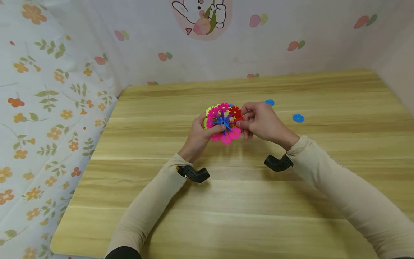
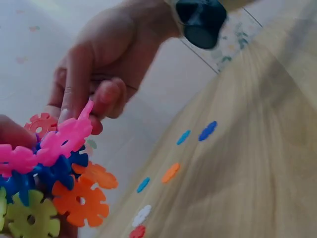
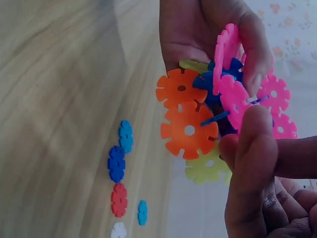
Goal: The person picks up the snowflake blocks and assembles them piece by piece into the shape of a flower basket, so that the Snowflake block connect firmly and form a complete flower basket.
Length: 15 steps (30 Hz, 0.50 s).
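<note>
A round cluster of interlocking plastic flower discs (image 1: 225,137) in pink, red, yellow, orange and blue hangs above the table. My left hand (image 1: 198,136) grips it from the left, its thumb across the blue centre. On the right side, my right hand (image 1: 264,121) pinches a red flower disc (image 1: 238,121) at the cluster's rim between thumb and fingers. Orange discs (image 3: 189,130) and a yellow-green disc (image 2: 32,218) show on the cluster's other side in the wrist views. Whether the pinched disc is slotted in cannot be seen; fingers cover its edge.
Loose flower discs lie flat on the wooden table (image 1: 226,216): blue ones (image 1: 298,118) beyond my right hand, plus an orange disc (image 2: 171,172), a white disc (image 2: 142,215) and a red disc (image 3: 119,200). Patterned curtain cloth (image 1: 136,39) hangs behind the table and to its left.
</note>
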Available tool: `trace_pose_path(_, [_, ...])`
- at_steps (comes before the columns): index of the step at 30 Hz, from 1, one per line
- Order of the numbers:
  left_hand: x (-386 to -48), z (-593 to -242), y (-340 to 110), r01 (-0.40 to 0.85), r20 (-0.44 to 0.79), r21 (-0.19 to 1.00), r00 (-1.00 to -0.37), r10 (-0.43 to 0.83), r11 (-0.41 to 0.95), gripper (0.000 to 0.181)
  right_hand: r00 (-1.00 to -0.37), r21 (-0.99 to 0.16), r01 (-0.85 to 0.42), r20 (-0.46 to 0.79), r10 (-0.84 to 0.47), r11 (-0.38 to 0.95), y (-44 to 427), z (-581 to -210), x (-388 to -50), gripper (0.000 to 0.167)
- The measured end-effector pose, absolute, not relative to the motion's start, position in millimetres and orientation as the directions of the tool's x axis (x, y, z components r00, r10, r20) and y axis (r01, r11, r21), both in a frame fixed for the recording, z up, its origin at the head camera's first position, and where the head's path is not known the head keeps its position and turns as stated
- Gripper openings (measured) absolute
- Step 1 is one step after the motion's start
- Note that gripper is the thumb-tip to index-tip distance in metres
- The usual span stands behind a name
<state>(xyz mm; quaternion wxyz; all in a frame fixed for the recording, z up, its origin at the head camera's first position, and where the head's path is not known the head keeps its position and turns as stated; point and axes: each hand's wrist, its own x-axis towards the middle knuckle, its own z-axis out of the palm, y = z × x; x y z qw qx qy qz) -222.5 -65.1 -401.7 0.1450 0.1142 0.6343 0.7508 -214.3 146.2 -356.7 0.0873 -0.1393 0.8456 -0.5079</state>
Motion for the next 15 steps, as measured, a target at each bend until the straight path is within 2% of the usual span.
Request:
trace_pose_path(6, [-226.6,-399.1,-66.5,-0.088,-0.013,0.981,-0.919,0.395,-0.175,0.055,-0.945,-0.858,-0.181,0.018,-0.325,0.480,152.1,-358.4,-213.8,0.018])
trace_pose_path(11, [-227.4,-398.9,-68.4,-0.164,-0.082,0.971,-0.914,0.398,-0.176,0.063,-0.948,-0.852,-0.209,0.056,-0.313,0.479,154.9,-361.3,-213.2,0.020])
trace_pose_path(15, [-228.6,-401.1,-67.3,-0.204,-0.122,0.963,-0.911,0.394,-0.174,0.062,-0.955,-0.847,-0.243,0.122,-0.271,0.474,158.1,-363.9,-211.4,0.020])
